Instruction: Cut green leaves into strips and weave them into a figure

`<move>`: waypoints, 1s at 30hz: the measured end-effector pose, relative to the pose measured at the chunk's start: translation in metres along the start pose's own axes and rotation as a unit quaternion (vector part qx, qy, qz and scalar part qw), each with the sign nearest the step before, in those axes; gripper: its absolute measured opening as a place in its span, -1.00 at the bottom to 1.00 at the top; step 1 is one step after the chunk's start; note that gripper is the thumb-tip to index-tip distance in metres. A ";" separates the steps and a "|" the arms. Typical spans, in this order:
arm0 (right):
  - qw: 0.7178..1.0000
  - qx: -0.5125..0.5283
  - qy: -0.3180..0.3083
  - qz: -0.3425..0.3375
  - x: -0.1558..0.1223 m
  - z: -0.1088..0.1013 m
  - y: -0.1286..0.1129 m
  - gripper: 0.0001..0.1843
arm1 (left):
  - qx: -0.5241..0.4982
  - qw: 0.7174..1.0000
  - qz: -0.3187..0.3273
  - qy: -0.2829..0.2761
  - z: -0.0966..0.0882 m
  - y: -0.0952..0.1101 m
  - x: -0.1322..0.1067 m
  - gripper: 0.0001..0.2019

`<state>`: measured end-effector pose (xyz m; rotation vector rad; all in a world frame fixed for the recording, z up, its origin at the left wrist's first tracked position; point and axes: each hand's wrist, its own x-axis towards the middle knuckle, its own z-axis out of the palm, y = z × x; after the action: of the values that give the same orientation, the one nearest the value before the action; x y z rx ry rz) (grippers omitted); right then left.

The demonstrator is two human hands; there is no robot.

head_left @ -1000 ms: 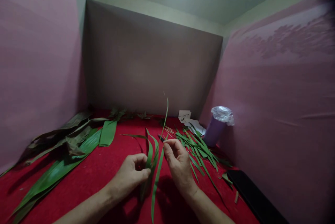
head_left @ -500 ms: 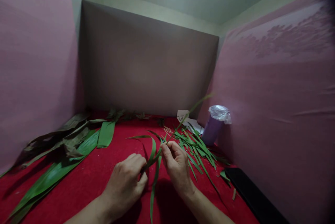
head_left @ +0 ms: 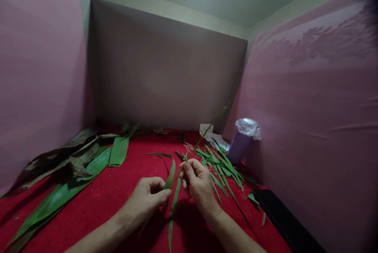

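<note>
A long narrow green leaf strip [head_left: 171,172] curves up from my left hand [head_left: 147,198], whose thumb and forefinger pinch it low in the middle. My right hand [head_left: 198,184] is closed with its fingertips on a thin leaf stem [head_left: 203,136] that slants up to the right. At those fingertips sits a small dark pointed piece [head_left: 180,157]; I cannot tell what it is. Another green strip [head_left: 174,215] hangs down between the two hands toward the front. How the strips join behind the right fingers is hidden.
Cut green strips [head_left: 220,166] lie in a heap to the right on the red cloth [head_left: 118,205]. Behind them stands a purple container [head_left: 239,146] topped with foil. Broad leaves [head_left: 67,194] and dried ones are at left, a black flat object [head_left: 283,217] at right. Pink walls enclose both sides.
My left hand has turned from a fist into a thumb-and-finger pinch on the strip. The slanting stem reaches less far up to the right. My right hand stays nearly in place.
</note>
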<state>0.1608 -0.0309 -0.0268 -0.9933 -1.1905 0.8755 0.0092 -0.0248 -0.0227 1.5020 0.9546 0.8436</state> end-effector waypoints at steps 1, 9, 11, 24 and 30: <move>1.000 -0.018 0.005 -0.011 0.000 -0.001 0.001 -0.72 | -0.001 1.000 -0.002 -0.003 0.001 0.001 -0.001 -0.76; 0.987 -0.133 0.042 -0.083 0.000 -0.006 0.008 -0.67 | -0.068 0.995 -0.066 -0.010 0.005 0.004 -0.007 -0.71; 0.987 -0.129 0.052 -0.079 0.000 -0.007 0.008 -0.67 | -0.089 0.993 -0.075 -0.014 0.004 0.003 -0.007 -0.70; 0.981 -0.018 0.191 -0.032 0.036 -0.040 0.014 -0.67 | -0.092 0.991 -0.081 -0.048 -0.001 -0.003 -0.004 -0.71; 0.994 0.033 0.102 0.029 0.022 -0.023 0.009 -0.51 | -0.100 0.991 -0.074 -0.040 -0.002 -0.005 -0.003 -0.73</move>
<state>0.1870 -0.0111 -0.0299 -1.0409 -0.9579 0.8325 0.0051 -0.0260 -0.0276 1.2674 0.8830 0.7444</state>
